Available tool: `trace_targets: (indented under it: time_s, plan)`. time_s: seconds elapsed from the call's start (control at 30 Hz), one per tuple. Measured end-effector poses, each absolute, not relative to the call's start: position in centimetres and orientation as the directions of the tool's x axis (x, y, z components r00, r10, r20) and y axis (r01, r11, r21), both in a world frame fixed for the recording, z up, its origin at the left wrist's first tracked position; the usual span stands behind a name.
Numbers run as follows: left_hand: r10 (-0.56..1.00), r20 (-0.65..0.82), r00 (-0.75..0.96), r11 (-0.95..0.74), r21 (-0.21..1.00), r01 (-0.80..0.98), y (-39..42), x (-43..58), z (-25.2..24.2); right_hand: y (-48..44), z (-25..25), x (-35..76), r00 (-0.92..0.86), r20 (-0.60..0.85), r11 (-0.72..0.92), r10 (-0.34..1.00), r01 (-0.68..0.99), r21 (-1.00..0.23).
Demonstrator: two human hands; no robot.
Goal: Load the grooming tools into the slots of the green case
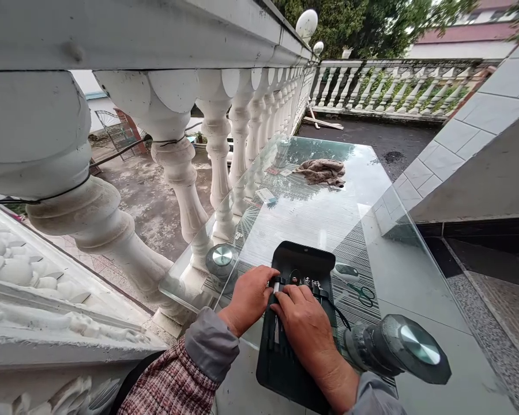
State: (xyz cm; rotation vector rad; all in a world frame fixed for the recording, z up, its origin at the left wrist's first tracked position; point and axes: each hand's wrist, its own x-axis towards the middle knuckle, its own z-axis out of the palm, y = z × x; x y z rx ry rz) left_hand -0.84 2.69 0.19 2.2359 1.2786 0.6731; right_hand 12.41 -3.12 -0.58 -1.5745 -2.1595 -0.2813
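Note:
A black manicure case (270,369) lies unfolded on the glass table, its top flap raised a little. Metal nail clippers (313,283) and other small tools sit under its strap. My left hand (251,297) is closed at the case's upper left edge, its fingertips by the strap. Over the middle of the case, my right hand (308,323) is closed, with thumb and fingers around a slim metal tool (277,333) that shows partly below them. My right palm hides much of the case. Green-handled scissors (365,295) lie to the right.
The glass table top (328,213) rests on dark round supports (410,346). Farther back on it are a crumpled brown cloth (322,172) and a small white-and-blue box (266,196). A dark oval object (346,270) lies near the scissors. White balusters (177,173) line the left.

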Motion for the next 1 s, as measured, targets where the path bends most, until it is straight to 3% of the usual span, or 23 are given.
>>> trace_targets:
  time_s: [0.33,0.63,1.0]
  plan:
    - [0.881,0.157,0.447,-0.432,0.653,0.622,2.96,-1.03,-0.02,-3.24,-1.14,11.96,-0.286,0.545,0.400,0.788,0.911,-0.100]
    - [0.881,0.146,0.449,-0.425,0.662,0.618,2.88,-1.10,-0.19,-3.36,-1.24,11.64,-0.242,0.570,0.347,0.785,0.934,-0.081]
    - [0.880,0.154,0.449,-0.431,0.657,0.619,2.96,-1.12,-0.37,-3.00,-1.29,11.73,-0.166,0.544,0.332,0.822,0.916,-0.223]
